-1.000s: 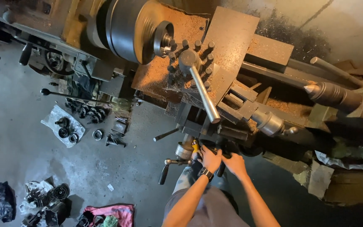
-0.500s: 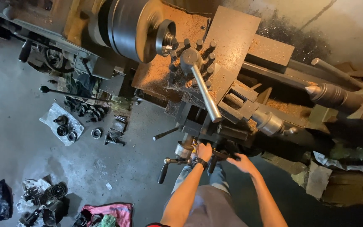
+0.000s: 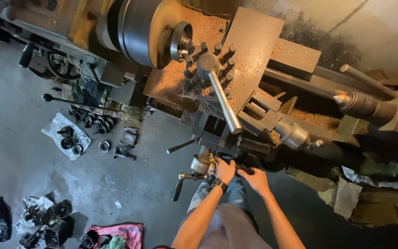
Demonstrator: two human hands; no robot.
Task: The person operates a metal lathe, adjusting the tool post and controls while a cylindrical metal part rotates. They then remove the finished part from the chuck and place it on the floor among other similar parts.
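A big lathe (image 3: 236,83) fills the view from above, and at its front both hands have settled closer together, the left hand (image 3: 223,169) and right hand (image 3: 254,177) each closed around the dark handwheel (image 3: 236,163).

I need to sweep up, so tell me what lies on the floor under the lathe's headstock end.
Dark gears sit on a pale sheet, with loose metal parts beside it. The floor straight under the lathe is hidden by its body.
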